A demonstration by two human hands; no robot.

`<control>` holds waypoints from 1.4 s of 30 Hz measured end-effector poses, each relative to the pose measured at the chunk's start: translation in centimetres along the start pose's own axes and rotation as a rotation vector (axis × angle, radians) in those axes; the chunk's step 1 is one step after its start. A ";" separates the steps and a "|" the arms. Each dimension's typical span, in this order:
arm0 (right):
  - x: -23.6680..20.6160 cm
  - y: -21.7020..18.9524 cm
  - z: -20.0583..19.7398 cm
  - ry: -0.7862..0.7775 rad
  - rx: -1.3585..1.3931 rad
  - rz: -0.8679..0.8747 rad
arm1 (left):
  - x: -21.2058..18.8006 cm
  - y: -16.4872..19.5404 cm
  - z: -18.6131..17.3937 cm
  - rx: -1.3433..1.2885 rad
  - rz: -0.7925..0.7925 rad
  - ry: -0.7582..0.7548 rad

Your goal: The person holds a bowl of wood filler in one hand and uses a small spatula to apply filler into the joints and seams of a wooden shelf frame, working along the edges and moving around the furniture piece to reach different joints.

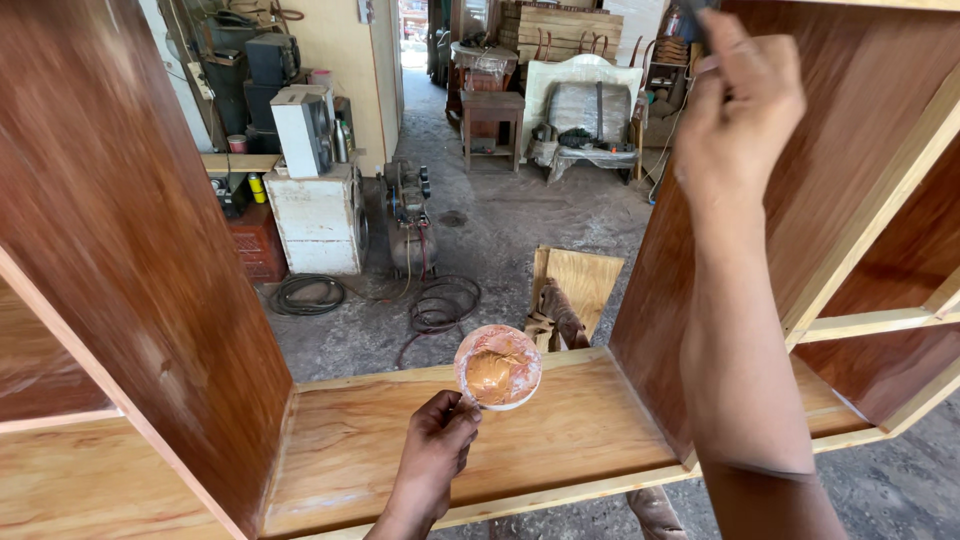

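Your left hand (437,440) holds a small round tub of tan paste (498,367) by its lower left rim. The tub sits just above and to the right of your knuckles, tipped so its open mouth faces you, and it hangs over the pale wooden shelf (560,430) of the cabinet without touching it. That grip is pressed together: your fingers curl in and pinch the tub's edge, with your thumb on the near side.

Your right hand (738,120) is raised high at the upper right, well apart from the tub, up against the reddish-brown upright panel (830,150) of the cabinet. Your fingers are closed around a thin dark tool (697,22), most of which is hidden by the hand and the top edge of the view, so you cannot tell what kind it is.

Through the open back of the cabinet you see the workshop floor (520,230), coiled hoses (440,305), a white cupboard (318,215) and a small wooden stool (492,125).
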State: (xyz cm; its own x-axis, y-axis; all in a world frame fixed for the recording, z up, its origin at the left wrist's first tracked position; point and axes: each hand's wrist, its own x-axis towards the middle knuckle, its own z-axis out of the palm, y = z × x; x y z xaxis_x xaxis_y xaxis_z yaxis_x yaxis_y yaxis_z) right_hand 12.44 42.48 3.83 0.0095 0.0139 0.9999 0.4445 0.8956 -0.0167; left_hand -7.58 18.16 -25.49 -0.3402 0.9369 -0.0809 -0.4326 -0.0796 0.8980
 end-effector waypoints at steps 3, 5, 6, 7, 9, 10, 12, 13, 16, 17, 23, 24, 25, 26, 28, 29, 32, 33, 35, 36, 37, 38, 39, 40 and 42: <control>0.2 -0.7 0.1 0.066 0.002 0.002 | -0.1 0.0 0.1 -0.029 -0.001 -0.004; 0.4 -1.4 -0.1 0.020 0.006 -0.086 | -0.1 0.1 0.2 -0.001 0.007 -0.003; 0.5 -1.7 -0.6 0.018 -0.027 -0.126 | -0.1 0.0 0.2 0.016 0.009 0.001; 0.6 -2.0 -1.3 0.014 -0.057 -0.160 | 0.0 0.0 0.3 0.015 0.023 0.006; -0.1 -2.6 -3.1 -0.051 -0.078 -0.179 | 0.1 -0.3 0.4 0.018 0.028 0.033; -1.3 -3.1 -4.3 -0.108 -0.064 -0.173 | 0.1 -0.6 0.5 0.058 0.104 0.013; -4.6 -4.3 -5.8 -0.244 -0.032 -0.158 | 0.0 -1.2 0.3 0.135 0.239 -0.007; -7.0 -4.8 -6.7 -0.334 -0.017 -0.146 | -0.1 -1.7 0.2 0.201 0.368 -0.041; -14.1 -5.6 -7.7 -0.630 0.055 -0.138 | -0.4 -3.1 0.1 0.268 0.438 -0.063; -15.8 -5.6 -7.8 -0.684 0.082 -0.145 | -0.9 -3.6 0.3 0.239 0.381 -0.055; -21.0 -6.8 -8.9 -0.841 0.126 -0.151 | 0.2 -3.8 3.2 0.209 0.302 -0.049; -21.2 -6.9 -9.4 -0.860 0.111 -0.142 | 0.4 -3.7 3.7 0.202 0.304 -0.049; -21.4 -7.0 -9.8 -0.878 0.097 -0.136 | 0.6 -3.6 4.2 0.195 0.310 -0.049; -21.6 -6.9 -10.2 -0.896 0.084 -0.132 | 0.7 -3.6 4.7 0.228 0.308 -0.029; -21.9 -6.6 -10.5 -0.910 0.070 -0.132 | 1.1 -3.8 5.5 0.298 0.308 0.010; -22.1 -6.3 -10.5 -0.916 0.062 -0.132 | 1.3 -4.0 5.9 0.333 0.306 0.020; -22.7 -5.4 -10.1 -0.901 0.073 -0.172 | 2.1 -4.8 6.9 0.424 0.325 0.039; -22.9 -5.1 -9.9 -0.905 0.075 -0.155 | 2.6 -5.2 7.1 0.448 0.348 0.041; -23.1 -4.6 -9.9 -0.914 0.080 -0.119 | 3.2 -6.1 7.4 0.487 0.362 0.052; -23.1 -4.2 -10.0 -0.936 0.103 -0.094 | 3.6 -6.6 7.4 0.503 0.362 0.059; -23.0 -3.7 -10.1 -0.949 0.119 -0.070 | 4.2 -7.0 7.5 0.520 0.370 0.058; -22.7 -2.9 -10.3 -0.952 0.120 -0.049 | 4.8 -7.4 7.7 0.460 0.380 0.051; -22.1 -2.1 -10.8 -0.872 0.142 0.001 | 5.2 -7.8 7.9 0.398 0.399 0.034; -21.4 -1.1 -11.3 -0.787 0.160 0.044 | 5.8 -8.1 8.2 0.333 0.420 0.007; -19.2 1.2 -12.4 -0.600 0.108 0.119 | 6.9 -8.5 8.9 0.201 0.398 -0.033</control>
State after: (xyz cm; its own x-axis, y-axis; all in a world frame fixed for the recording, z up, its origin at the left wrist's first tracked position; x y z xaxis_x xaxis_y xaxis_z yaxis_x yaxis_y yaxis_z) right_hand 23.90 37.81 -15.40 -0.4659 0.3360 0.8186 0.3781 0.9120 -0.1591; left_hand 1.19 28.29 -29.84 -0.4194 0.8573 0.2984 -0.1016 -0.3710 0.9231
